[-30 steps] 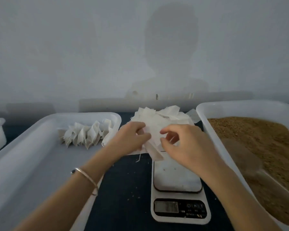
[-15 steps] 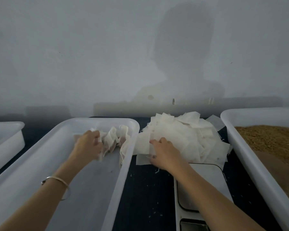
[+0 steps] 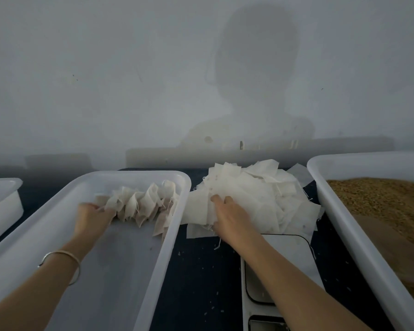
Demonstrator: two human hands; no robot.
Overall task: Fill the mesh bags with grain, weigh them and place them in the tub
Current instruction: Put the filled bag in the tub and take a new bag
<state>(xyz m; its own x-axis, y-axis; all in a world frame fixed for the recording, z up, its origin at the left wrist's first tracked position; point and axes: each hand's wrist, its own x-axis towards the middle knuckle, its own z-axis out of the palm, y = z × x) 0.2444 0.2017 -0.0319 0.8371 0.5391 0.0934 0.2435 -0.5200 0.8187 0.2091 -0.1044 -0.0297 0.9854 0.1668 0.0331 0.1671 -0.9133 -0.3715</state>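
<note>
White translucent plastic forms the long rectangular tub (image 3: 58, 225) on the left of the dark blue tabletop (image 3: 201, 271), and a row of filled, off-white mesh bags (image 3: 141, 204) stands across its far end. The left hand (image 3: 91, 218), with a thin metal bangle (image 3: 62, 263) on its wrist, lies at the left end of that row, its fingers (image 3: 98, 207) curled against the nearest bag; whether they truly pinch it I cannot tell. Just right of the tub's rim lies a loose heap of empty, flat white mesh bags (image 3: 261, 199). The right hand (image 3: 230, 213) rests palm down on the heap's near left side, fingers fairly straight and pressing on the cloth. A white digital kitchen scale (image 3: 289, 263) sits near the heap, partly under its edge and the right forearm. Far right, a second white plastic tub (image 3: 344, 235) holds brown grain (image 3: 387, 206). Another white container (image 3: 3, 204) shows at the left edge. Small grain flecks dot the tabletop.
</note>
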